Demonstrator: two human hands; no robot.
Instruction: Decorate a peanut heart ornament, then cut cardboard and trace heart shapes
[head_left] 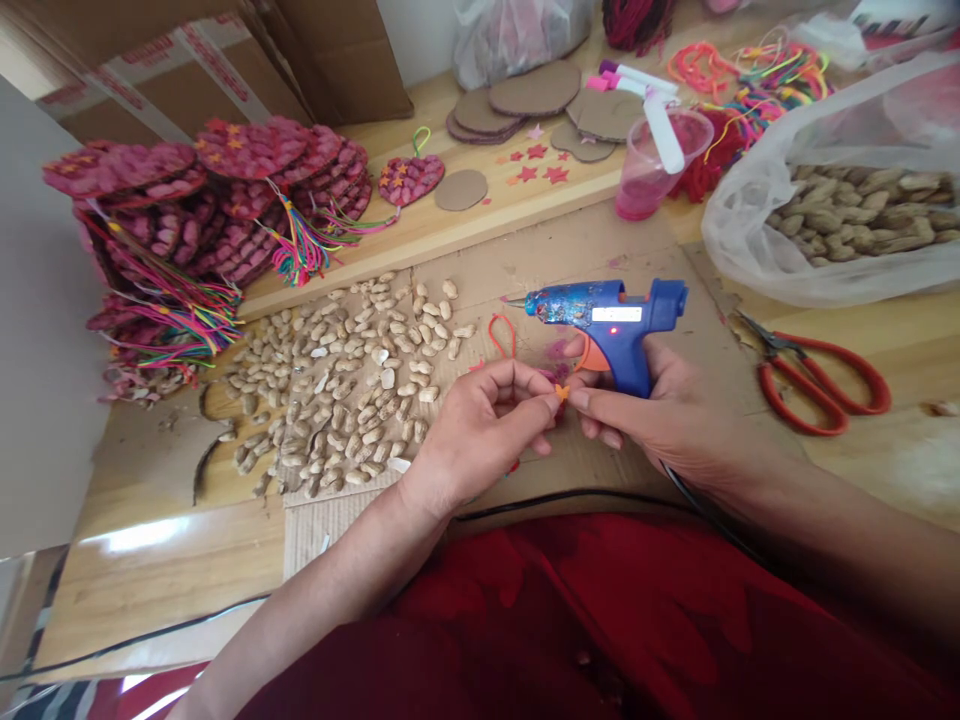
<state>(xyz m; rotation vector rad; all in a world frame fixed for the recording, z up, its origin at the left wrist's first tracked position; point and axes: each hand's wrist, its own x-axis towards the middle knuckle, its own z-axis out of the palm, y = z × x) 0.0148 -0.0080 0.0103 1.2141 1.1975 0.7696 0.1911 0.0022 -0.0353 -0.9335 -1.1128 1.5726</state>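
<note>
My right hand (637, 410) is closed around the handle of a blue hot glue gun (574, 303), whose nozzle points left and whose small red light is lit. Thumb and finger of my left hand (491, 415) pinch a tiny orange star (562, 393). The right thumb tip also reaches the star, so both hands meet there. Just behind the fingers lies a loop of red-orange cord (502, 335) on the cardboard sheet (517, 262). Something red and pink beneath my hands is mostly hidden.
Many peanuts (360, 390) are spread at left. Finished pink peanut-covered pieces with tassels (247, 170) are stacked behind them. Orange-handled scissors (817, 385) and a plastic bag of peanuts (862, 215) are at right. A pink cup (656, 165) and cardboard discs (536, 88) stand at the back. A black cord (570, 495) crosses in front.
</note>
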